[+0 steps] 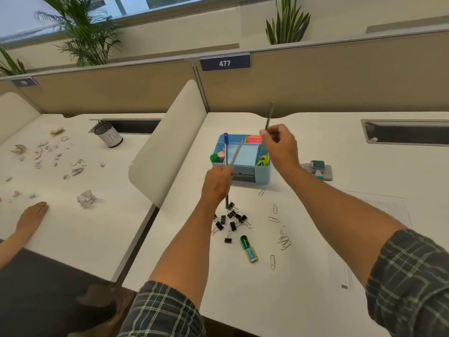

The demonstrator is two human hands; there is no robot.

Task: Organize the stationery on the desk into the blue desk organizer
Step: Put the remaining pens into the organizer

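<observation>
The blue desk organizer (pixel 263 175) stands mid-desk, holding pink and orange sticky notes (pixel 254 139), a green item and yellow-green clips. My left hand (pixel 217 182), just in front of the organizer, grips a blue-capped pen (pixel 225 142) and a grey pencil (pixel 237 152) that point up over it. My right hand (pixel 279 145) is raised above the organizer's right side, pinching a dark pencil (pixel 269 116) that tilts upward. On the desk nearer me lie several black binder clips (pixel 232 221), several silver paper clips (pixel 283 240), a green sharpener (pixel 245 242) and a teal eraser (pixel 251 254).
A grey stapler with small items (pixel 317 170) sits right of the organizer, and printed paper (pixel 379 210) lies at the right. A white divider (pixel 167 142) separates the neighbouring desk, where crumpled paper (pixel 86 198), a cup (pixel 108 137) and another person's hand (pixel 32 215) rest.
</observation>
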